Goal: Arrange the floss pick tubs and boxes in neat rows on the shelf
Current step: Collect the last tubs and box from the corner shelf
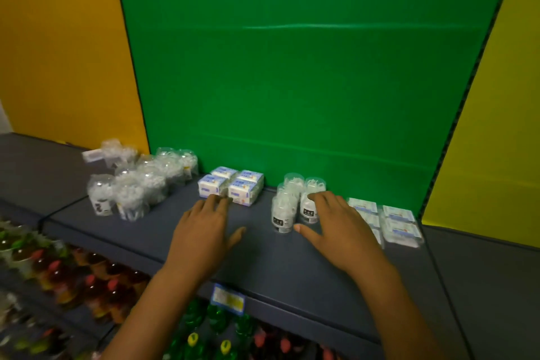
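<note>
Your left hand [201,238] lies flat and spread over the grey shelf [263,260], grasping nothing; its fingertips [217,200] reach the front of the four blue-and-white boxes [232,185], which sit two by two against the green backdrop [292,67]; whether they touch the boxes you cannot tell through the blur. Your right hand [340,228] is spread too, palm down, fingers just at the clear tubs [295,199] standing in two short rows right of the boxes; it holds nothing, its thumb beside the nearest tub. A larger, looser cluster of tubs [137,181] stands at the shelf's left end; flat packs [391,222] lie at the right, partly behind your right hand. Bottles [96,280] fill the shelves below; a price tag [228,298] hangs on the shelf's front edge.
</note>
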A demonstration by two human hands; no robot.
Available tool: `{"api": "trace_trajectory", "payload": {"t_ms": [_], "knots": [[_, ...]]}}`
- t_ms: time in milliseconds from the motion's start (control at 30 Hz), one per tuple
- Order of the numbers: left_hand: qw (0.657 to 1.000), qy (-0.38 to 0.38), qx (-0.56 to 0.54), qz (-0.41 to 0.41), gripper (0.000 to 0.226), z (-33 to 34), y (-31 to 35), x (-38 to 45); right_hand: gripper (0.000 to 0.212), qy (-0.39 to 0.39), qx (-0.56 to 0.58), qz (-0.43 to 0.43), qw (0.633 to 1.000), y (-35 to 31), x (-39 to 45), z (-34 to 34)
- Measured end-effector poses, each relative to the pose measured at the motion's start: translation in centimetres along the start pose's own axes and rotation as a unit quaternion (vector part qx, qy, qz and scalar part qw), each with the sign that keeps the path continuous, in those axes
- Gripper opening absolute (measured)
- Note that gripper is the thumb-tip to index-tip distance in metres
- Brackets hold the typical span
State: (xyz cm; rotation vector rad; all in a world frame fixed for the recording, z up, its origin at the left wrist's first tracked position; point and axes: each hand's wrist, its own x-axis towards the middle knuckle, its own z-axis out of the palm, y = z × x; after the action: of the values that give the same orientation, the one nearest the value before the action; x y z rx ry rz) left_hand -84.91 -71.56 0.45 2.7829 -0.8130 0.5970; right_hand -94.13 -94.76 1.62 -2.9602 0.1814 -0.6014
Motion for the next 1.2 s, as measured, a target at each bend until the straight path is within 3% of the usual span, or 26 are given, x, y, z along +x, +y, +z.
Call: {"api": "trace_trajectory", "payload": {"t_ms": [300,733,1000,1200], "knots": [[0.998,0.005,0.007,-0.062,0.066,-3.3,-14.1,-6.0,0.066,-0.020,0.020,-0.044,0.999,-14.5,1.9,2.9],[0.981,0.028,0.044,-0.188,0.065,-7.9,-30.2,-12.5,0.063,-0.037,0.081,-0.183,0.979,-32.8,8.8,7.3],[0.964,0.027,0.098,-0.244,0.061,-7.2,-39.4,-11.3,0.065,-0.032,0.098,-0.232,0.967,-40.6,15.9,12.6],[0.962,0.026,0.134,-0.238,0.063,-7.3,-45.9,-5.4,0.068,-0.018,0.113,-0.235,0.965,-44.0,23.6,15.0]]}}
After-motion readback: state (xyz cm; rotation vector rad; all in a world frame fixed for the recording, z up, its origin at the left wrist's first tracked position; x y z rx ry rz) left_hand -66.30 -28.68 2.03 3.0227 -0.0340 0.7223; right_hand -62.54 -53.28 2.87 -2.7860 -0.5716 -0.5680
